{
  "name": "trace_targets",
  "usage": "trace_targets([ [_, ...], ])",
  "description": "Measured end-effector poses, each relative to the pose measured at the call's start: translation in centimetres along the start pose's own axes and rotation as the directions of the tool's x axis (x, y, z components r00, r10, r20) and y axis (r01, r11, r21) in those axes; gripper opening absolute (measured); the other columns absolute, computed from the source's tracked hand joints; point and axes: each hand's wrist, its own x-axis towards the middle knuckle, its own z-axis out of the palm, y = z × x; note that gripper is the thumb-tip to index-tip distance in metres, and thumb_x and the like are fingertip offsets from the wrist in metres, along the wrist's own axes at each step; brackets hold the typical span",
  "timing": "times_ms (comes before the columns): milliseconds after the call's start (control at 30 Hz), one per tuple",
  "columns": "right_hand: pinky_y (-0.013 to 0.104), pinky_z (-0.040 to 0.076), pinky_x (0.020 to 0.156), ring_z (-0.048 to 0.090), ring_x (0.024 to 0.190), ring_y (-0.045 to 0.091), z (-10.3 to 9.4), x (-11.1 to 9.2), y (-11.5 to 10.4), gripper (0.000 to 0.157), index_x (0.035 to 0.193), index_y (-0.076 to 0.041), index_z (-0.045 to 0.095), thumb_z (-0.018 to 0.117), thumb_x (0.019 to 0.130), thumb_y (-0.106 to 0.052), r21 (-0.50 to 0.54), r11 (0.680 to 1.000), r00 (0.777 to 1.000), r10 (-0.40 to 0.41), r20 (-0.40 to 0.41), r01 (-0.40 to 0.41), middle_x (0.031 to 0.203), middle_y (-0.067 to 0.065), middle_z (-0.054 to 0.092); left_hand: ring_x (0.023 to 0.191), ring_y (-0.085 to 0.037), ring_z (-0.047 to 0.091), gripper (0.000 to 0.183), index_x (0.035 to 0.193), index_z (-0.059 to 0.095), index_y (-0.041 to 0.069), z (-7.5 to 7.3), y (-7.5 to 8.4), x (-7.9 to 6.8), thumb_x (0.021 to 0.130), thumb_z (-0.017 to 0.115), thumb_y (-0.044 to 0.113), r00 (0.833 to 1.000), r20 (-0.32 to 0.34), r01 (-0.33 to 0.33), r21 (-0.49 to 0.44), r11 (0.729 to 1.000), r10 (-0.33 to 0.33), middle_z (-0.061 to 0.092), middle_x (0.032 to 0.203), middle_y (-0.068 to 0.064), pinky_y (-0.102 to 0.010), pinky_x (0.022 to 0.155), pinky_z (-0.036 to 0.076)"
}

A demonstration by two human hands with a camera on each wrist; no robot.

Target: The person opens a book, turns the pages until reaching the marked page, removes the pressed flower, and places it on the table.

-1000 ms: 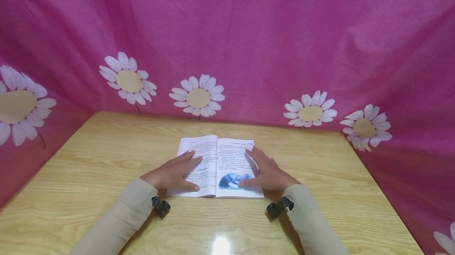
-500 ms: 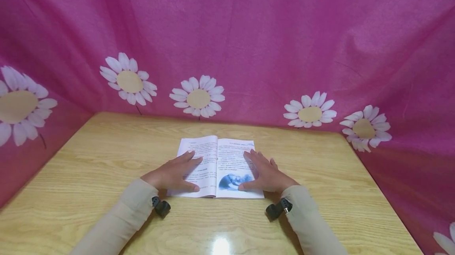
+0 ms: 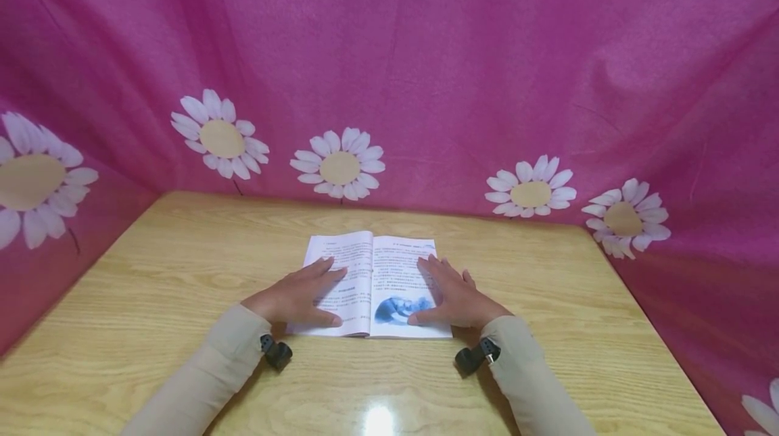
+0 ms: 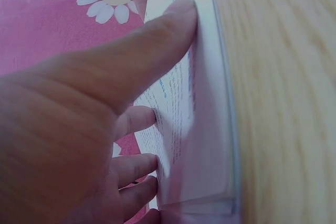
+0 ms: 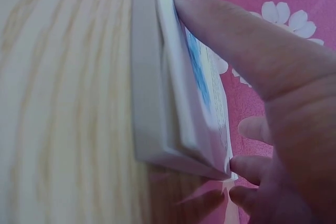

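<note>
An open book [image 3: 389,267] lies flat on the wooden table, printed text on both pages and a blue picture low on the right page. My left hand [image 3: 298,297] rests on the left page, thumb and fingers spread. On the right page and its outer edge rests my right hand [image 3: 459,294], its thumb by the blue picture. In the left wrist view, the left thumb [image 4: 157,40] lies across the page [image 4: 205,129] near the lower edge. The right wrist view shows the right thumb [image 5: 226,30] on the page and other fingertips at the book's side edge [image 5: 184,103].
The light wooden table [image 3: 182,274] extends around the book, with a bright light reflection near its front. A pink cloth [image 3: 426,71] printed with white daisies hangs behind the table and along both sides. Small black wrist cameras sit at both cuffs.
The right hand's fingers have shifted slightly toward the left on the page over the last second. The left hand and the book stay where they were.
</note>
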Motion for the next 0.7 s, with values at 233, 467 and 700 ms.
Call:
trace_targets([
  [233,0.059,-0.005,0.113,0.0,0.148,0.03,-0.06,-0.16,-0.17,0.115,0.156,-0.022,0.018,0.077,0.067,-0.064,0.012,1.0,1.0,0.0,0.001,0.0,0.162,0.003,0.007,0.148,-0.029,0.006,0.092,0.154,0.025,0.023,-0.06,0.16,-0.09,0.081,0.071,0.053,1.0,0.002,0.017,-0.002,1.0,-0.017,0.009,0.162,-0.009,-0.056,0.114,0.015],
  [467,0.06,-0.005,0.112,0.0,0.148,0.03,-0.03,-0.19,-0.27,0.116,0.156,-0.022,0.015,0.077,0.068,-0.064,0.015,1.0,1.0,0.0,0.005,0.0,0.162,0.003,0.008,0.148,-0.03,0.007,0.091,0.154,0.026,0.023,-0.06,0.29,-0.14,0.081,0.072,0.052,1.0,-0.001,0.028,-0.002,1.0,-0.028,0.01,0.162,-0.008,-0.054,0.115,0.016],
  [700,0.06,-0.005,0.113,0.002,0.148,0.031,-0.16,-0.11,-0.26,0.114,0.156,-0.021,0.017,0.078,0.069,-0.061,0.032,0.999,1.0,-0.014,0.005,0.014,0.162,0.004,0.012,0.148,-0.028,0.007,0.09,0.154,0.026,0.025,0.06,0.26,-0.08,0.08,0.072,0.053,0.999,-0.003,0.037,0.005,0.999,-0.037,0.009,0.162,-0.006,-0.054,0.115,0.017],
])
